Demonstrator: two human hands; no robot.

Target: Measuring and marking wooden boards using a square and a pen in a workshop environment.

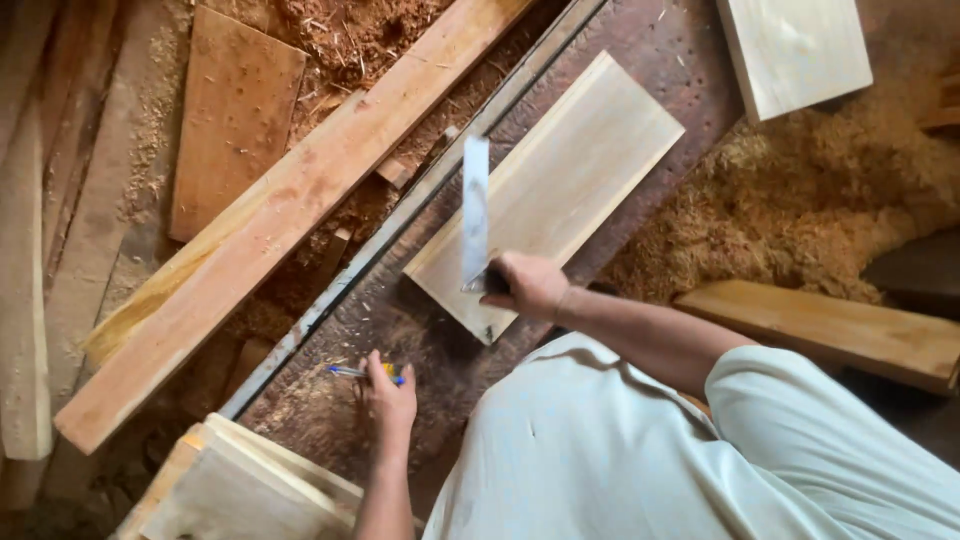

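Right hand: your right hand (528, 283) grips the dark handle of a metal square (475, 210), fingers wrapped tight
Square: its blade lies flat across the pale board (570, 170)
Left hand: your left hand (390, 398) pinches a blue pen (362, 373), off the board
Board: on the rusty table (690, 55), by the long plank (290, 215)
Done: square looks placed
Left: no line on the board yet

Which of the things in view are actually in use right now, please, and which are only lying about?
In use:
- pale board on the dark metal table
- try square, held by the right hand
- pen, at the left hand

Lying about:
- long reddish plank
- sawdust heap
- second pale board
- stacked boards
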